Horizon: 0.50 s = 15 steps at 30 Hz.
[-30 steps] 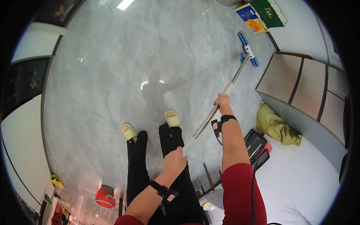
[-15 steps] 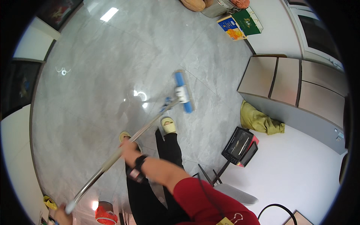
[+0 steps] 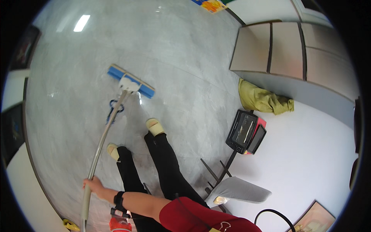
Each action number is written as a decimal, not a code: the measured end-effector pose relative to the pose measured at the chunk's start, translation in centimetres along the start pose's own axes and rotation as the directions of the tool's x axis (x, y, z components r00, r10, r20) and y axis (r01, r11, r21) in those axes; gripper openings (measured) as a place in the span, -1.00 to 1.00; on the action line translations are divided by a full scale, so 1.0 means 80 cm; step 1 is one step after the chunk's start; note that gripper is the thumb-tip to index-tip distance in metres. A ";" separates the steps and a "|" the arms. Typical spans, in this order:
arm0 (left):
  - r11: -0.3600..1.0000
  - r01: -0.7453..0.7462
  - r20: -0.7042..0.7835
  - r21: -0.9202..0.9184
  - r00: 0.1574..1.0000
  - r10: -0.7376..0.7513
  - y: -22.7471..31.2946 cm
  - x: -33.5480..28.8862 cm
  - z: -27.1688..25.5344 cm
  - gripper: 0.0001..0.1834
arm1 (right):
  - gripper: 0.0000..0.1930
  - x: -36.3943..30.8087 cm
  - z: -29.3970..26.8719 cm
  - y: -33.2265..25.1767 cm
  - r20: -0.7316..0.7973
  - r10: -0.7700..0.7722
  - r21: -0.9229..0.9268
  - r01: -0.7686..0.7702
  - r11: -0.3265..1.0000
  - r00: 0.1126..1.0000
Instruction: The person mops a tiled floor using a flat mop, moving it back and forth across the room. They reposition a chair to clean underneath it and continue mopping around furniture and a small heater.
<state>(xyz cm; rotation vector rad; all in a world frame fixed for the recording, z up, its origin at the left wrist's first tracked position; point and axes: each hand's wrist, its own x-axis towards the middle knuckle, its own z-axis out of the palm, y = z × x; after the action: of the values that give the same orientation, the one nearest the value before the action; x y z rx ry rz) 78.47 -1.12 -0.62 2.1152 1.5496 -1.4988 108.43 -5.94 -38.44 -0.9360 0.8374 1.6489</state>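
My right hand (image 3: 94, 186) is closed round the pale grip of a long-handled sponge mop (image 3: 102, 141). A black band circles my right wrist. From the hand the metal pole runs up and forward to a white bracket and a wide blue sponge head (image 3: 143, 89), which lies on the grey floor (image 3: 174, 89) ahead of my feet. A dark blue looped part (image 3: 120, 105) hangs at the pole just behind the head. The lower end of the pole runs out of the picture at the bottom, and my left hand is out of sight.
My feet wear pale yellow slippers (image 3: 155, 127). On the right are a black and red toaster oven (image 3: 244, 131), an olive cloth bundle (image 3: 262, 97), panelled cabinets (image 3: 286, 50) and a grey chair (image 3: 239, 189). A red item (image 3: 119, 224) stands near my legs.
The mop head has swung from right to left across the floor and turned. My right hand has shifted left and down with the pole. My left hand, formerly at the pole's end, has left the view.
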 end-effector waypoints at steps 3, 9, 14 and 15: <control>0.974 -0.224 -0.049 -0.019 0.974 0.222 0.098 0.082 -0.050 -0.60 | -0.83 -0.001 -0.089 -0.117 -0.009 -0.175 0.121 0.175 0.977 0.984; 0.845 -0.519 -0.290 0.129 0.795 0.533 0.376 0.201 -0.136 -0.78 | -0.84 -0.019 -0.307 -0.321 -0.311 -0.355 0.426 0.463 0.778 0.882; 0.755 -0.619 -0.372 0.215 0.663 0.649 0.616 0.196 -0.186 -0.89 | -0.81 -0.059 -0.507 -0.448 -0.543 -0.327 0.363 0.568 0.739 0.773; 0.752 -0.627 -0.397 0.203 0.650 0.648 0.658 0.186 -0.189 -0.89 | -0.81 -0.070 -0.541 -0.474 -0.645 -0.292 0.342 0.608 0.717 0.706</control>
<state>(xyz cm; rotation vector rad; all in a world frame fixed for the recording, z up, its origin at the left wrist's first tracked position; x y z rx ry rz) 128.64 -7.02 -26.46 2.7526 0.6568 -0.8335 153.84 -37.01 -56.26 -1.1120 1.2410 0.6088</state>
